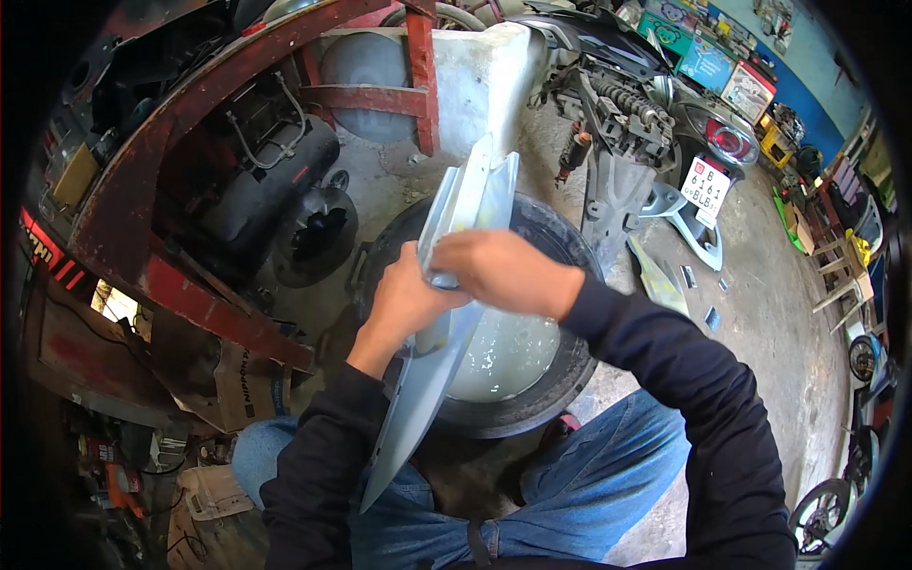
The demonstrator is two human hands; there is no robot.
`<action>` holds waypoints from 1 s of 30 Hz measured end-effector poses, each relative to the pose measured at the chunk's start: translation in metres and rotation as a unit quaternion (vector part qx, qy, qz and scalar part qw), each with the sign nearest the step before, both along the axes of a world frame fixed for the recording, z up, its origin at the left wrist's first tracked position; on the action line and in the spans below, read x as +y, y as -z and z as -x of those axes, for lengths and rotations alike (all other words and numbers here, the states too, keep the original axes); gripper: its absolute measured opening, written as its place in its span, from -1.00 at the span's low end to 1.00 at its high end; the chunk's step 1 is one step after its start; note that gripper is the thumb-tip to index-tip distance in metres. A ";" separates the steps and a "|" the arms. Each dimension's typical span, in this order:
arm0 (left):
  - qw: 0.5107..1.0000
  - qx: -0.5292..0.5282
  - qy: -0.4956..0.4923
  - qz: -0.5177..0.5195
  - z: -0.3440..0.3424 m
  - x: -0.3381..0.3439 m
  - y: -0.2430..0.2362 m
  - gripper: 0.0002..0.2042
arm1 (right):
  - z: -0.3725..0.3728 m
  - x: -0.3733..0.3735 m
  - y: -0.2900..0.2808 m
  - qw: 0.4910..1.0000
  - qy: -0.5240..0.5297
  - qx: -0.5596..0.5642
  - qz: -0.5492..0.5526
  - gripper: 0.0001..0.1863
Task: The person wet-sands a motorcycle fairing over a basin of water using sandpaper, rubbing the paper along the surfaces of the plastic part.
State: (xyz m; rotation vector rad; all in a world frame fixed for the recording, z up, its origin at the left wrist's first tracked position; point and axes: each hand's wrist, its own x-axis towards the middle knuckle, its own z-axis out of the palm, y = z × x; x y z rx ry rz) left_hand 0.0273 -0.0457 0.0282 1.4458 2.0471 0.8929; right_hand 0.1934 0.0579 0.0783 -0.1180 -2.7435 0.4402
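Note:
A long silver-grey plastic body panel (408,427) with yellowish patches stands slanted over a black tub (527,399) of milky water (503,356). My left hand (408,304) grips the panel from the left, fingers wrapped on it. My right hand (503,271) lies across the panel's upper part, fingers bent against it; whether anything is under them is hidden. My jeans-clad legs are either side of the tub's near side.
A red frame (204,309) with a black tank (256,180) is at left. A partly dismantled motorcycle (627,104) with a loose tail section stands ahead right. Panel pieces (655,280) lie on the concrete floor. Cardboard (237,385) is at lower left; wheels (817,518) stand at far right.

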 end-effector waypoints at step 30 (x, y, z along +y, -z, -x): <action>1.000 -0.016 -0.006 0.019 -0.010 0.001 -0.009 -0.12 | -0.017 0.025 0.065 0.978 0.113 0.130 -0.115 -0.38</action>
